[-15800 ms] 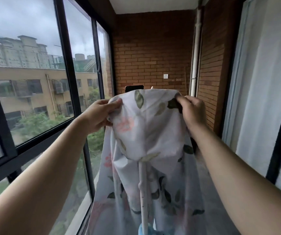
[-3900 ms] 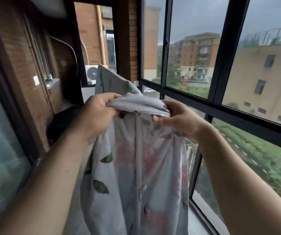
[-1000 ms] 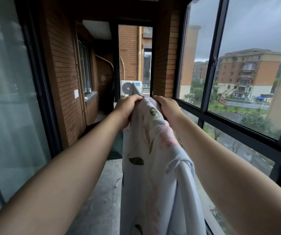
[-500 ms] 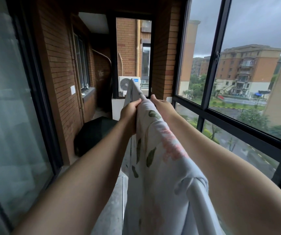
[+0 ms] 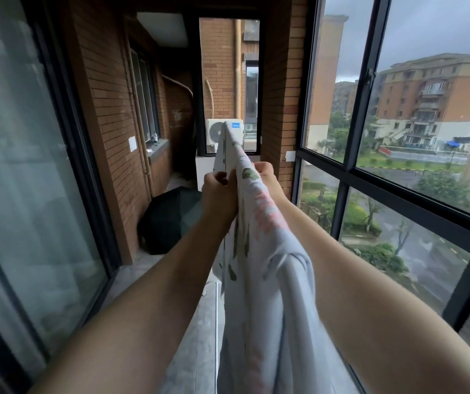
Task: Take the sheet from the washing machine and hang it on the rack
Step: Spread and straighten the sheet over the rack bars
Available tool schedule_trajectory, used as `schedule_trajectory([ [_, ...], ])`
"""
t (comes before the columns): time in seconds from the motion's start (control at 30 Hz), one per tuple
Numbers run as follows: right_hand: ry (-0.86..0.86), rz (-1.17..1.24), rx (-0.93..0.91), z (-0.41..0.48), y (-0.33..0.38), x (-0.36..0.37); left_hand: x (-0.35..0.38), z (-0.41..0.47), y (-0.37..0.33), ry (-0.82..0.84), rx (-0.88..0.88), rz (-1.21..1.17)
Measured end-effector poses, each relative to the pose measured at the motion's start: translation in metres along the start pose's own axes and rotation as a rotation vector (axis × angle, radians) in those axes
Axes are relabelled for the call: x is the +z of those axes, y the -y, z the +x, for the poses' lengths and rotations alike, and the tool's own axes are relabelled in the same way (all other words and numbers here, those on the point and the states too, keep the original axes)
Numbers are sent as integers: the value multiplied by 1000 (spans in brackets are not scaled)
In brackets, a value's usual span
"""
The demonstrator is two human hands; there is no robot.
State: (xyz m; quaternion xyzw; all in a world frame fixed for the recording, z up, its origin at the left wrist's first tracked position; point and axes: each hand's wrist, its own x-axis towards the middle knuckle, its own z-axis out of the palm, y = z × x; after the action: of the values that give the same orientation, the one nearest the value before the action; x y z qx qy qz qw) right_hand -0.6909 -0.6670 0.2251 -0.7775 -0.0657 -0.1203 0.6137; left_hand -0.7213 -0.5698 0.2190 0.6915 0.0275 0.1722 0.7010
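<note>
A pale sheet [image 5: 262, 251] printed with green leaves and pink flowers hangs over the top bar of the drying rack, which runs away from me down the balcony. The bar is hidden under the cloth; a thin rack leg [image 5: 216, 322] shows below. My left hand [image 5: 218, 197] grips the sheet on its left side. My right hand [image 5: 266, 174] grips it on the right side, at about the same spot along the bar. Both arms are stretched forward. The sheet's far end [image 5: 225, 146] rises ahead of my hands.
Black-framed windows [image 5: 344, 177] line the right side, a glass sliding door [image 5: 29, 194] and brick wall the left. A dark open umbrella [image 5: 168, 217] lies on the floor ahead. An air-conditioner unit [image 5: 213, 132] stands at the far end.
Both hands have slid farther along the bar, drawing the sheet out along it. The sheet's far end stands higher and more stretched than a second ago.
</note>
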Motion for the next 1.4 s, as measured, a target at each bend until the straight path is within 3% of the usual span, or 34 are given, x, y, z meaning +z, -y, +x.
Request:
schedule_trajectory([
  [0.07,-51,3,-80,-22,-3,-5,-13,-25,-1,-27,133,-11],
  [0.13,-57,97,-162,-63,-4,-14,-27,-69,-4,46,296,8],
  [0.23,1,248,-306,-136,4,-29,-48,-131,-10,167,381,-43],
  [0.4,106,198,-407,-203,4,-55,-62,-189,-18,381,484,-66],
  [0.6,129,104,-626,-237,-4,-65,-68,-221,-13,366,502,-38],
  [0.7,68,3,-681,-254,-2,-67,-77,-231,-16,363,624,164],
  [0.77,-92,-136,-711,-258,-1,-65,-78,-232,-16,183,758,409],
  [0.87,-257,-382,-696,-264,9,-62,-87,-240,-22,-36,857,654],
  [1.03,-287,-482,-603,-275,24,-68,-101,-239,-35,-43,849,880],
  [1.13,-226,-362,-465,-279,33,-63,-92,-246,-45,-27,738,929],
  [1.27,-170,49,-244,-287,45,-64,-83,-249,-55,-84,751,945],
  [1.4,-205,-24,-251,-285,48,-67,-84,-252,-59,-111,681,952],
])
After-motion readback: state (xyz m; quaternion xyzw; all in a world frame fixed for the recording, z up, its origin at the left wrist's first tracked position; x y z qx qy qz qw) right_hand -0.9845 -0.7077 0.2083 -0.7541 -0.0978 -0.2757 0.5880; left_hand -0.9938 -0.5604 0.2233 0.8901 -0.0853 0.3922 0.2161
